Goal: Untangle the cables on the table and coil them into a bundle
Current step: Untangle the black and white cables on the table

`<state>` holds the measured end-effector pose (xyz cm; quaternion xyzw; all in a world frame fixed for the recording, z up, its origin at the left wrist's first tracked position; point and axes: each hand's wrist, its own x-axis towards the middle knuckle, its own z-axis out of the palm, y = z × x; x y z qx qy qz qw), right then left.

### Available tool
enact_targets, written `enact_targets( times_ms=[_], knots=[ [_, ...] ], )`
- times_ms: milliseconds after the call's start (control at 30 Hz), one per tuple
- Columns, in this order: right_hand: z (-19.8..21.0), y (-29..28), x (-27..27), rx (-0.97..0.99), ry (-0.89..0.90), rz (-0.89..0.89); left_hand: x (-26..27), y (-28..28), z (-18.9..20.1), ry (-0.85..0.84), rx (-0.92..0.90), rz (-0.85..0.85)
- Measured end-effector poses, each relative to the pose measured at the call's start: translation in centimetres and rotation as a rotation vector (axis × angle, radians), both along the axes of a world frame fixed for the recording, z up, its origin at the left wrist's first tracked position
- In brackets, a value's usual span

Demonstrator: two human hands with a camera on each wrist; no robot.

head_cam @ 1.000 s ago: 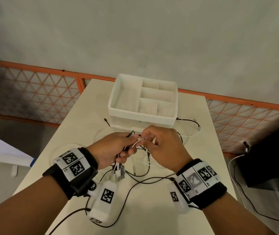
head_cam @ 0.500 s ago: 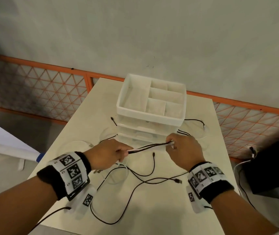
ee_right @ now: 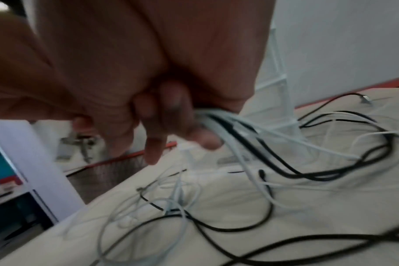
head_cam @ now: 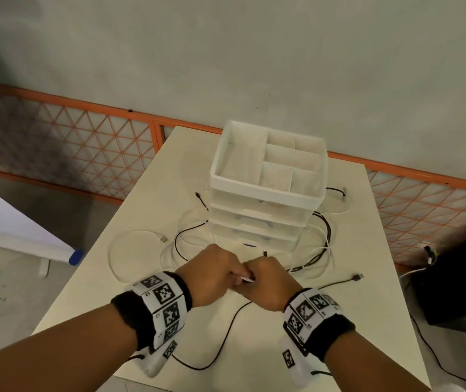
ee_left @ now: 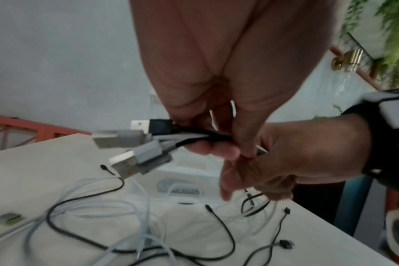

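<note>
bare grey wall and orange lattice fencing stand behind a pale tabletop (head_cam: 367,250) that carries a white drawer box (head_cam: 268,188) with loose cables (head_cam: 322,244) strewn around it, black and white loops lying before and beside the box, one black lead trailing toward the near edge. both hands meet just in front of the box, knuckles touching. the left hand (head_cam: 212,274) has its grip clenched round a gathered cluster of plugs (ee_left: 134,149), several usb ends held side by side and sticking out past the fingers. the right hand (head_cam: 265,281) grips the same strands (ee_right: 219,118) right beside it, white and black leads streaming from its fingers down to the tabletop. by my reading, the step in hand is gathering the ends into one bunch, the start of coiling; most of the length lies uncoiled and crossed. the next move likely calls for the left hand holding the plugs firm while the right draws slack, easing loops from round the box without snagging. compared with half a second ago, the hands, then apart with a stretch of cable taut between them, have come together, and the view has tilted to show more tabletop.
</note>
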<state>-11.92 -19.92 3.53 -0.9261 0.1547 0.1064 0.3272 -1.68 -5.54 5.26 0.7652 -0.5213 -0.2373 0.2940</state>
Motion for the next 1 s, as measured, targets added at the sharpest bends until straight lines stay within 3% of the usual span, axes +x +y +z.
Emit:
enact_targets(
  times_ms=[133, 200, 300, 500, 567, 667, 733, 833, 1000],
  knots=[
    [-0.5, 0.5, 0.3, -0.404, 0.086, -0.126, -0.1, 0.0, -2.0, -0.117, 0.078, 0.139],
    [-0.7, 0.9, 0.7, -0.337, 0.126, -0.184, 0.0, 0.5, -2.7, -0.227, 0.081, 0.157],
    [-0.6, 0.0, 1.0, -0.197, 0.162, -0.273, 2.4, 3.4, -3.8, -0.236, 0.051, 0.31],
    [1.0, -0.5, 0.7, 0.105, 0.04, -0.439, 9.2, 10.9, -6.7, -0.211, 0.49, 0.569],
    [1.0, -0.1, 0.8, 0.146, 0.014, -0.463, 9.8, 12.3, -7.9, -0.229, 0.623, 0.504],
    [1.0, 0.8, 1.2, 0.19, 0.006, -0.466, 8.8, 13.1, -9.7, -0.356, 0.728, 0.23],
    [1.0, 1.3, 1.5, 0.213, 0.006, -0.466, 8.2, 13.1, -10.1, -0.421, 0.697, 0.202],
    [0.9, 1.8, 1.5, 0.281, -0.024, -0.494, 8.1, 12.0, -8.6, -0.308, 0.594, 0.204],
    [2.1, 2.5, 2.3, 0.229, -0.188, -0.45, 8.2, 8.3, -1.9, -0.144, 0.163, 0.151]
  ],
)
